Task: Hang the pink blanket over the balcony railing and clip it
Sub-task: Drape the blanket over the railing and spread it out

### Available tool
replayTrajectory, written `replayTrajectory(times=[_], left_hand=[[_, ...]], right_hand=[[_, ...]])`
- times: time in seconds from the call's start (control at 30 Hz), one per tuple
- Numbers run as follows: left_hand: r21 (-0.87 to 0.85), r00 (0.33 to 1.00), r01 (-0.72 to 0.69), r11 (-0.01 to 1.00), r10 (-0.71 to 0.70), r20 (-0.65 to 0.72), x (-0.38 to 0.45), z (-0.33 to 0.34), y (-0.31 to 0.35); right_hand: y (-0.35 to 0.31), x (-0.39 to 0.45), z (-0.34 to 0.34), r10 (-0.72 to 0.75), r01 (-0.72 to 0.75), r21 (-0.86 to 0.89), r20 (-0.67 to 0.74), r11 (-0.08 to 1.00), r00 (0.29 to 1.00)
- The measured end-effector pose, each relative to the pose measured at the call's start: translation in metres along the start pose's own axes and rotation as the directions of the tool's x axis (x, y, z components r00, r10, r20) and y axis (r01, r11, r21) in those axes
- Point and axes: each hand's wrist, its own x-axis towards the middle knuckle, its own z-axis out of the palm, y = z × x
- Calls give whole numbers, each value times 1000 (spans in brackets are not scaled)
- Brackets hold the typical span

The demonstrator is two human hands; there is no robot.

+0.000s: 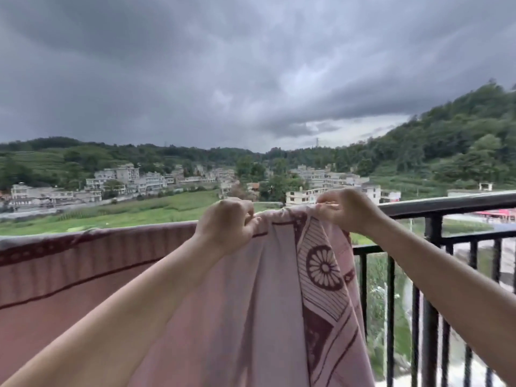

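Note:
The pink blanket [265, 289], with dark red borders and a wheel pattern, hangs over the black balcony railing [446, 206] from the left edge to the middle. My left hand [226, 223] grips the blanket's top fold on the rail. My right hand [349, 209] is at the blanket's right corner on the rail, its fingers pinching a thin yellowish clip [328, 204] against the cloth. Most of the clip is hidden by the fingers.
To the right of the blanket the railing is bare, with vertical black bars [431, 275] below it. Beyond the rail lie green fields, a village of white houses, wooded hills and a dark cloudy sky.

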Motion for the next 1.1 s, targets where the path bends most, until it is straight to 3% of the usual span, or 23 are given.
replayTrajectory(times=[0.07,0.1,0.13,0.17,0.2,0.23,0.3,0.43,0.57,0.73,0.83,1.0,1.1], left_hand=[[-6,999,19,1000,-19,-36,-5,2,3],[13,999,18,1000,-17,-41,-6,3,4],[38,999,19,999,-17,-37,-9,3,5],[56,999,25,998,-23,-30,-11,3,5],[60,999,32,998,-31,-24,-12,2,5],[59,999,39,997,-38,-11,-13,1,5],[87,999,36,996,-39,25,-12,-2,7],[149,996,41,988,-52,69,-8,-5,12],[221,991,68,973,-91,96,1,-7,18],[389,979,84,918,-149,142,25,1,41],[418,985,70,906,-129,116,53,19,69],[252,977,174,952,-198,75,113,52,106],[213,956,289,933,-292,-18,143,68,111]], right_hand=[[21,-23,11,147,-152,7,-291,988,945],[27,-34,17,246,-228,97,-290,969,925],[29,-43,23,360,-315,248,-165,916,918],[29,-50,31,434,-418,396,54,818,899],[27,-55,37,436,-522,504,288,688,853],[25,-58,43,396,-584,562,430,585,811],[22,-63,46,362,-610,594,493,525,791],[23,-62,10,357,-536,519,409,666,840],[39,-28,-46,391,-396,348,87,850,916],[67,40,-91,484,-421,281,-217,863,848],[88,85,-103,353,-281,234,-378,931,856],[127,166,-98,135,-76,158,-409,985,903],[165,195,-77,87,-72,72,-233,995,969]])
